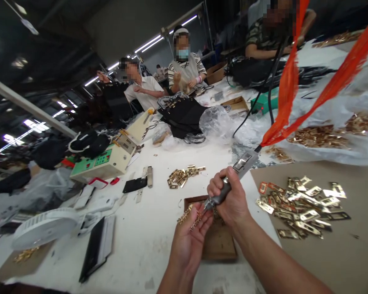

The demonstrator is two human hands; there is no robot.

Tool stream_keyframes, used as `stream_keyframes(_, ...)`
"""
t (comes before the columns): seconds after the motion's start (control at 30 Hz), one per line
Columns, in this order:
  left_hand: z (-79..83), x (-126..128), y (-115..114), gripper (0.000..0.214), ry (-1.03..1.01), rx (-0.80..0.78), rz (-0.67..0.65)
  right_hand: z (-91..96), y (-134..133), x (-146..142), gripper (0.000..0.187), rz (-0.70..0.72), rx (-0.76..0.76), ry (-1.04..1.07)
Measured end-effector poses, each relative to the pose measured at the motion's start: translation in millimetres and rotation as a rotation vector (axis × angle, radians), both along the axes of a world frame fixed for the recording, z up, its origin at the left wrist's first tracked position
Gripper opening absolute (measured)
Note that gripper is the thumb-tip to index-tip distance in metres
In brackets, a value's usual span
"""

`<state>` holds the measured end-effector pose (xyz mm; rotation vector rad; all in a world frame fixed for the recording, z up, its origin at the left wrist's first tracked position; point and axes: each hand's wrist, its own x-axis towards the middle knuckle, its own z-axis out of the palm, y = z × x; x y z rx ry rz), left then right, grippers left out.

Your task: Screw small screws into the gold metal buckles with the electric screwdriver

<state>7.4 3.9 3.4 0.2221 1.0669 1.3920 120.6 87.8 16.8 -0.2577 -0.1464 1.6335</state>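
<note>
My right hand is wrapped round a grey electric screwdriver, which hangs from an orange cloth strip and a black cord. Its tip points down and left into my left hand. The left fingers are curled round a small gold metal fitting with a row of little prongs along it, and the screwdriver tip meets it or lies very close; I cannot tell which. Below both hands stands a shallow brown cardboard box, partly hidden by them.
Gold metal plates lie heaped on brown card at the right. A smaller pile of gold plates sits ahead. At left are a white fan, a black notebook and a control box. Several people work across the table.
</note>
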Motion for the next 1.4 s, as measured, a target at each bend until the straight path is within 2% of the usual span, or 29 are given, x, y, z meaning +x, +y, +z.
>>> stream_keyframes(0.13, -3.4, 0, 0, 0.019, -0.022, 0.016, -0.025, 0.4, 1, 0, 0.034, -0.024, -0.004, -0.021)
stream_keyframes(0.43, -7.0, 1, 0, 0.015, -0.06, 0.025, 0.037, 1.6, 0, -3, 0.037, -0.055, -0.01, -0.072)
stream_keyframes(0.7, -8.0, 6, 1, 0.014, -0.033, 0.035, 0.033, 4.5, -1, -2, 0.037, -0.081, 0.0, -0.087)
stream_keyframes(0.87, -9.4, 1, 0, 0.022, 0.046, 0.048, -0.016, 4.1, -2, -2, 0.034, -0.073, 0.042, -0.142)
stream_keyframes(1.07, -9.2, -7, -3, 0.032, 0.185, 0.038, -0.087, 2.5, 0, 2, 0.04, -0.098, 0.092, -0.174)
stream_keyframes(1.4, -10.5, 3, -5, 0.029, 0.236, 0.068, -0.171, 4.9, 3, 4, 0.039, -0.147, 0.048, -0.124)
